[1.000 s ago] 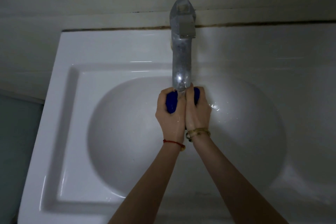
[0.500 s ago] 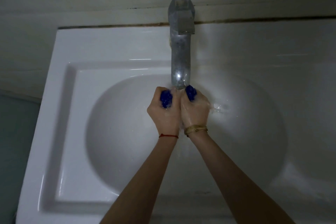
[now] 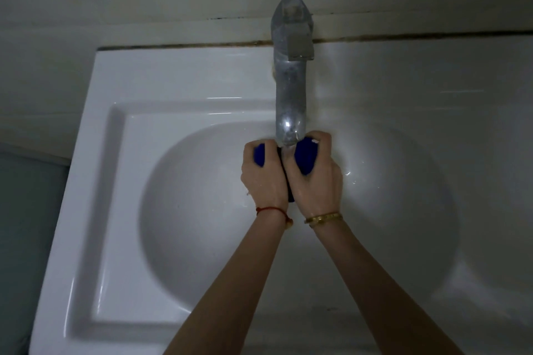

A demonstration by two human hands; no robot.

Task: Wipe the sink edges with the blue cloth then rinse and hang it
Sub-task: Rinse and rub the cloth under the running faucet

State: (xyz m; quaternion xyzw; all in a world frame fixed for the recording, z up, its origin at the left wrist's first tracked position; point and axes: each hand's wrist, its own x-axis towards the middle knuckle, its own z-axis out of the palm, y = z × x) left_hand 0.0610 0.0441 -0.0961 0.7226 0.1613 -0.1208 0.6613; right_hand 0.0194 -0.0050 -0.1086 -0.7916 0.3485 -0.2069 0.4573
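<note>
The blue cloth (image 3: 306, 155) is bunched up directly under the spout of the metal tap (image 3: 290, 95), over the round bowl of the white sink (image 3: 121, 153). My left hand (image 3: 264, 179) grips its left part and my right hand (image 3: 314, 181) grips its right part, fingers curled round it. The two hands sit side by side, touching, and hide most of the cloth. Only blue patches show between the fingers and a dark strip between the hands. Water glints on the bowl just right of my right hand.
The sink's flat rim runs along the left and back, with the tap's square handle (image 3: 294, 29) at the wall joint. A pale wall stands behind. A grey-green floor (image 3: 26, 225) lies beyond the sink's left edge.
My hands have spread slightly apart on the cloth and more blue shows in each fist than half a second ago. They stay under the spout.
</note>
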